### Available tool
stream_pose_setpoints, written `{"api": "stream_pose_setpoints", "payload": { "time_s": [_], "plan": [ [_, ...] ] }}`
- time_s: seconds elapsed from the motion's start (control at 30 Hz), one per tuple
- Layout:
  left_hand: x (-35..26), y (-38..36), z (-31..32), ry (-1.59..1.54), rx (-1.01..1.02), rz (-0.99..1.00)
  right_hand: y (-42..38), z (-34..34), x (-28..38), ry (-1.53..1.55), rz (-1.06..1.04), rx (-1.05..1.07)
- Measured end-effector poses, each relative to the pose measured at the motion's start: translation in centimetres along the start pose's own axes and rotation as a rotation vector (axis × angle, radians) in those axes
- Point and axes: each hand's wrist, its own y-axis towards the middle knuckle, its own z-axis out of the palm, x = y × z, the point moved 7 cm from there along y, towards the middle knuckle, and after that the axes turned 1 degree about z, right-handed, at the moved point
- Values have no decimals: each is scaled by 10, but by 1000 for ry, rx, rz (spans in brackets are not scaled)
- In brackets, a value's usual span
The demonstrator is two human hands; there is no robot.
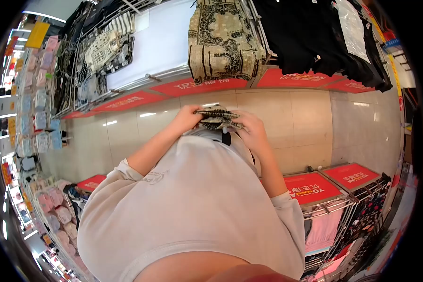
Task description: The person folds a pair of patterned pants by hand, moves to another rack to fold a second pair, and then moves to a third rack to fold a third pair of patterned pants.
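A bunched patterned garment in black and beige is held close in front of my body, at waist height. My left hand grips its left edge, fingers closed over the cloth. On the other side my right hand is closed on the right edge of the same garment. Folds stack up between the two hands, and its lower part is hidden by my shirt. Straight ahead, a similar patterned garment lies spread over the front of the display table.
Beside that spread garment is a white table surface. Patterned clothes lie to its left, black garments to its right. A red-signed rack stands close by my right side. Packaged goods hang at far left. Tiled floor runs between.
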Motion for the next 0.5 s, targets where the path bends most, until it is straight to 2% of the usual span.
{"api": "stream_pose_setpoints", "payload": {
  "time_s": [0.03, 0.13, 0.17, 0.23, 0.3, 0.37, 0.43, 0.5],
  "plan": [
    [-4, 0, 3, -15, -12, -10, -1, -2, -10, 92, 92, -2],
    [-21, 13, -1, -66, -110, 49, 14, -17, -11, 128, 170, -19],
    [-30, 16, -5, -83, -124, 56, 24, -22, -13, 120, 157, -2],
    [-66, 13, -13, -334, -80, 134, 49, -45, -9, 106, -23, -174],
    [-117, 8, -30, -239, -200, 250, 91, -68, 18, 132, 65, -136],
    [-163, 13, -55, -242, -397, 330, 144, -95, 39, -7, 11, -127],
    [-222, 23, -89, -31, -338, 389, 211, -122, 39, 77, -201, -207],
    [-278, 35, -129, -8, -426, 495, 270, -152, 83, 164, -459, -245]
  ]
}}
